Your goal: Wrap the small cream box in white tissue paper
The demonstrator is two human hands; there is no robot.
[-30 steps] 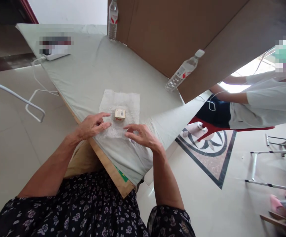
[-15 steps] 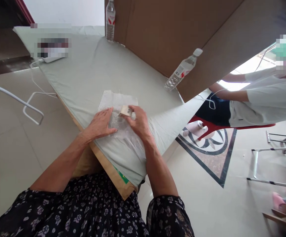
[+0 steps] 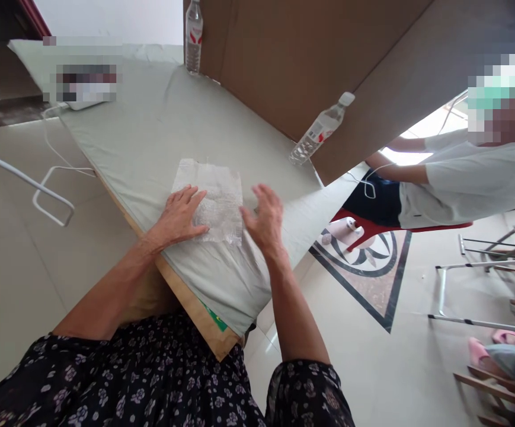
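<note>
A flat, see-through sheet of bubble wrap (image 3: 221, 204) lies on the cloth-covered table (image 3: 150, 136) in front of me. My left hand (image 3: 178, 218) rests on the sheet's left side, fingers stretched out and thumb apart. Just past the right edge is my right hand (image 3: 266, 220), slightly blurred, with thumb and fingers apart and nothing clearly held. A small dark spot shows between its thumb and fingers, too little to name. The small pale box seen before is not visible now; my right hand may hide it.
A large brown cardboard panel (image 3: 293, 65) stands across the table's far side. One water bottle (image 3: 194, 41) is upright beside it; another water bottle (image 3: 322, 130) leans nearer. A white cable (image 3: 57, 151) hangs off the left edge. At the right sits a person in a white shirt (image 3: 470, 184).
My right hand has moved right, off the bubble wrap, and its fingers have opened. The small pale box it held has gone from sight. My left hand stays on the sheet.
</note>
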